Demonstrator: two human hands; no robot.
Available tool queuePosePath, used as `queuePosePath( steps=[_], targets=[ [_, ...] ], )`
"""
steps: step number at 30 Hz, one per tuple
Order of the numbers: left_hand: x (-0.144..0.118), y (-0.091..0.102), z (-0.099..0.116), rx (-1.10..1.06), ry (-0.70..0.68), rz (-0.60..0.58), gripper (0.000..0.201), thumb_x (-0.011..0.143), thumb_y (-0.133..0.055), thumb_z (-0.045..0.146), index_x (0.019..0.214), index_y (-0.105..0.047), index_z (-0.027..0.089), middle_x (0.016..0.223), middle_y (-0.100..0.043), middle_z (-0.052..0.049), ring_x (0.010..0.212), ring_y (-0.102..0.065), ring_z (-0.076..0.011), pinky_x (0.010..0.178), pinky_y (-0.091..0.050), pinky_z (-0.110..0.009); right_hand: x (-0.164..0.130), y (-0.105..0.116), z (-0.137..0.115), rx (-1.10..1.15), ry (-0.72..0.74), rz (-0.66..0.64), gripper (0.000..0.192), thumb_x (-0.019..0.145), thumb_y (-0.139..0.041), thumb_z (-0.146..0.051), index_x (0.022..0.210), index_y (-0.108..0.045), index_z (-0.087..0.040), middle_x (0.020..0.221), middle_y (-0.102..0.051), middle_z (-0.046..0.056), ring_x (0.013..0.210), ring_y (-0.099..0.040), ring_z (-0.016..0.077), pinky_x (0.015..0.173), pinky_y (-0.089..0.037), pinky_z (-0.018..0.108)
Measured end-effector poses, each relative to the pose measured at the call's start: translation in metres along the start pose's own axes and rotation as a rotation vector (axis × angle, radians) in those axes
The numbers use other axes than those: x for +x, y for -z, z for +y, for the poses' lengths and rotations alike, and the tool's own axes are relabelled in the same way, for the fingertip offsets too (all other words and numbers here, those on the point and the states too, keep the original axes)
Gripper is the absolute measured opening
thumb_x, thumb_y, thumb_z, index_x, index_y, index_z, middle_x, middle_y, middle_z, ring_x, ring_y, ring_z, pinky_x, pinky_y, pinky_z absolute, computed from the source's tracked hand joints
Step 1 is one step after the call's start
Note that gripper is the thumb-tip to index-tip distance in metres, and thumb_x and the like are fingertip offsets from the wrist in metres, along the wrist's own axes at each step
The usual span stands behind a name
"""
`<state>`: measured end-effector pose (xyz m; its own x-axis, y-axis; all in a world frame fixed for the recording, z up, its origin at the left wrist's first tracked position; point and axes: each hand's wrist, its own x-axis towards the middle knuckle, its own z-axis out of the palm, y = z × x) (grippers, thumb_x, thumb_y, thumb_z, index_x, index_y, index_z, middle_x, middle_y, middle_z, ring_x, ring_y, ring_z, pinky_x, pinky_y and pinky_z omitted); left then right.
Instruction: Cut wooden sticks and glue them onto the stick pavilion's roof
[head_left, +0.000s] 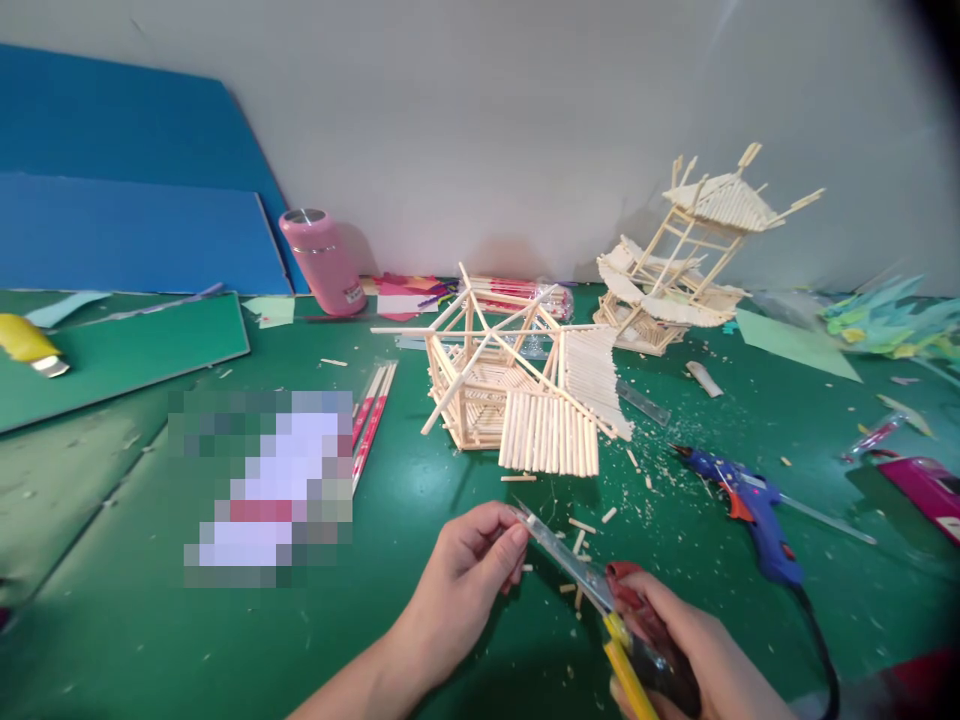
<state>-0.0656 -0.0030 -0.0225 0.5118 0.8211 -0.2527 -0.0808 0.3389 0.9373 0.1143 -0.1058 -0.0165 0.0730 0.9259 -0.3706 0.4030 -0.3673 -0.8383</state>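
Note:
My right hand (690, 650) is wrapped around a pair of scissors (574, 570) with long narrow blades, a dark reddish grip and a yellow part on the handle. The blades point up and left to the fingertips of my left hand (480, 560). Thumb and forefinger of that hand are pinched together at the blade tips; what lies between them is too small to make out. Just beyond stands a hexagonal wooden-stick pavilion frame (487, 380), with one slatted roof panel (551, 435) at its front and another (596, 375) on its right side.
Stick offcuts (581, 540) lie around the scissors. A blue glue gun (750, 500) rests on the right, its cord running toward me. Behind are a stick tower (705, 250) and a pink bottle (324, 262). Red-and-white packaged sticks (373, 425) lie left, beside a blurred-out patch.

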Motion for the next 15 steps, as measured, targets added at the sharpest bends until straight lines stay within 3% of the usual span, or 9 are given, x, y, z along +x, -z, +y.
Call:
queuePosePath(
  steps=[3, 8, 15],
  targets=[
    [0.0, 0.001, -0.001, 0.003, -0.008, 0.007, 0.024, 0.081, -0.054, 0.033, 0.067, -0.059, 0.015, 0.051, -0.042, 0.005, 0.049, -0.033, -0.01, 0.049, -0.026, -0.022, -0.001, 0.0, 0.004, -0.075, 0.022, -0.007, 0.051, 0.06, -0.061, -0.015, 0.109, -0.051, -0.021, 0.101, -0.068, 0.008, 0.088, -0.066, 0.0222, 0.074, -0.054, 0.025],
    [-0.001, 0.002, -0.002, 0.001, -0.033, -0.009, 0.021, 0.082, -0.055, 0.03, 0.069, -0.06, 0.014, 0.055, -0.044, 0.004, 0.051, -0.035, -0.01, 0.049, -0.027, -0.022, -0.002, 0.005, 0.005, -0.243, 0.043, -0.007, 0.055, 0.057, -0.067, -0.022, 0.11, -0.054, -0.019, 0.089, -0.069, 0.009, 0.075, -0.067, 0.0242, 0.06, -0.054, 0.025],
    [-0.002, 0.003, -0.001, 0.011, -0.028, -0.033, 0.021, 0.08, -0.057, 0.031, 0.07, -0.065, 0.014, 0.059, -0.049, 0.002, 0.054, -0.036, -0.0106, 0.05, -0.028, -0.022, -0.001, 0.003, 0.016, -0.257, 0.016, -0.029, 0.058, 0.054, -0.068, -0.025, 0.11, -0.055, -0.018, 0.087, -0.068, 0.008, 0.078, -0.065, 0.0243, 0.068, -0.052, 0.029]
  ],
)
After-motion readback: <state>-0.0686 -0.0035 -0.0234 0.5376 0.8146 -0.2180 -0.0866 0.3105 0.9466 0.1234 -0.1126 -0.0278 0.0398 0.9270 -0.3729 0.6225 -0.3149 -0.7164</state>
